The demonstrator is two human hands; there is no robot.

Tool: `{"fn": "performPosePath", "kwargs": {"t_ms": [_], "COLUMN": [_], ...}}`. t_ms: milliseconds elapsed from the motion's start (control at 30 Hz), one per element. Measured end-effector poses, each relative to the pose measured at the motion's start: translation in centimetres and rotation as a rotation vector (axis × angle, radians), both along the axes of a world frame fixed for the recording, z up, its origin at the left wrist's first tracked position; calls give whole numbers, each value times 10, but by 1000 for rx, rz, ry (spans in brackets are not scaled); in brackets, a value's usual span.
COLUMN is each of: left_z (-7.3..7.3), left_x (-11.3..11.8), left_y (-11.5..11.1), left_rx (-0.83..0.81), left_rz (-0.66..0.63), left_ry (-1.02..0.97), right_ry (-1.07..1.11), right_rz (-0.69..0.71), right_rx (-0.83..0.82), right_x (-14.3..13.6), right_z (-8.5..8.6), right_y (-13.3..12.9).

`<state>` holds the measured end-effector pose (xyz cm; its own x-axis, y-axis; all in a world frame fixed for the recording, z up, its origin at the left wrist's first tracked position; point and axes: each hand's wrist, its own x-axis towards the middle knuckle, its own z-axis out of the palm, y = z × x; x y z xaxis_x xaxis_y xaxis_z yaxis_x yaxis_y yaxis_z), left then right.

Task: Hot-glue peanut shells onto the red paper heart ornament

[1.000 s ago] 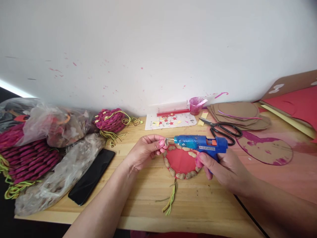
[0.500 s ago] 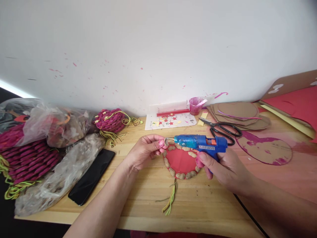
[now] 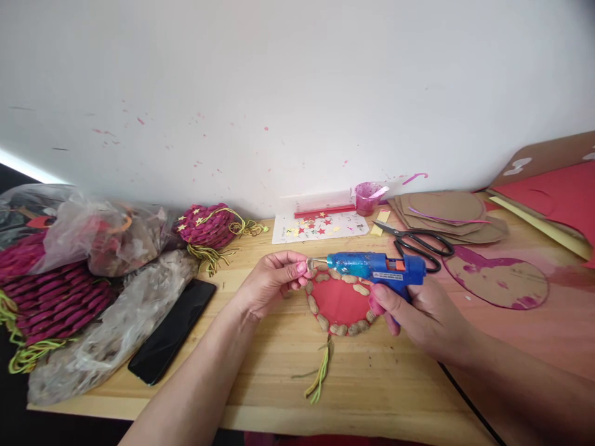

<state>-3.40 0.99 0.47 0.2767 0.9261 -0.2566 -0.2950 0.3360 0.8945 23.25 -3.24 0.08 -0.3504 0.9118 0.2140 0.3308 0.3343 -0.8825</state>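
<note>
My right hand is wrapped round a blue glue gun, its metal nozzle pointing left. At the nozzle's tip, my left hand pinches a small peanut between thumb and fingers; the fingers partly cover it. Both hands are above a red disc that lies on the table. Several peanuts sit round its rim, with a few inside that ring near the top. A yellow-green yarn tassel hangs from its near edge. The gun and my hands hide part of the disc.
Black scissors and stacked cardboard pieces lie behind the gun. A pink-stained cup stands beside a sheet of star stickers. To the left are a phone, plastic bags and magenta woven pieces. A black cord trails right.
Hardly anything differs. My left fingertips and the peanut have shifted very slightly left; the glue gun stays nearly still at the peanut.
</note>
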Motion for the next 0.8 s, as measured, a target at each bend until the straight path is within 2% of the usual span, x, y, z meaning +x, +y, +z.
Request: {"fn": "performPosePath", "kwargs": {"t_ms": [400,633,800], "left_z": [1,4,5], "left_x": [1,1,3], "left_y": [0,-1,0], "left_rx": [5,26,46], "left_rz": [3,54,68], "left_ry": [6,-10,-63], "right_ry": [18,6,19], "right_rz": [11,0,52], "right_rx": [65,74,102], "right_x": [-2,-3,-1], "right_z": [3,6,3], "right_y": [0,0,-1]}}
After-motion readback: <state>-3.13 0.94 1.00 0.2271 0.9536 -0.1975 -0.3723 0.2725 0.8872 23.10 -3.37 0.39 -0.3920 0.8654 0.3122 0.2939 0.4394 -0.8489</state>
